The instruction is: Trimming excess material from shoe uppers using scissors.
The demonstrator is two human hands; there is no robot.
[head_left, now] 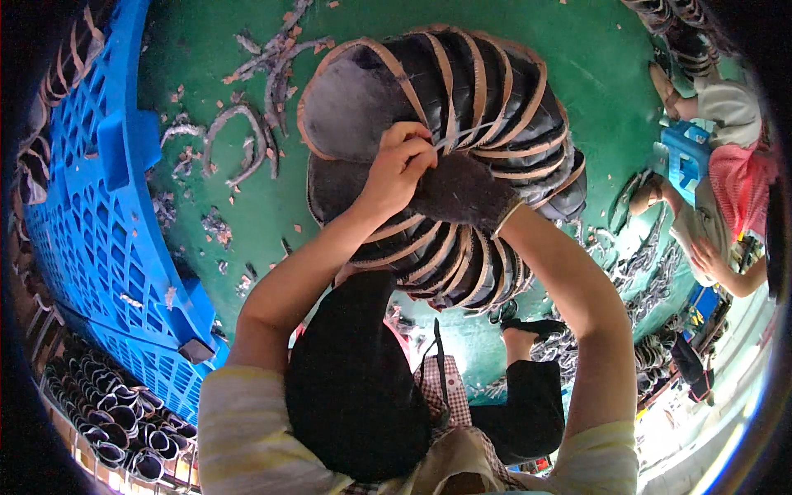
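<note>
A large bundle of dark, padded leather-like pieces with tan edges (441, 66) fans out in front of me. They look like shoe uppers, and one shows a fuzzy grey inner face (351, 99). Over the bundle's middle, my bare left hand (396, 169) is closed in a pinch on a thin white strip (478, 130), which runs to the right across the pieces. My right hand (466, 194), in a dark glove, is closed against the left one. Its fingertips are partly hidden, so what it grips does not show.
A blue plastic pallet (115, 214) stands along the left. Grey fuzzy scraps (239, 140) litter the green floor. At the right a person (734, 190) sits near a blue stool (685, 161). Rolled dark pieces (120, 417) fill a rack at lower left.
</note>
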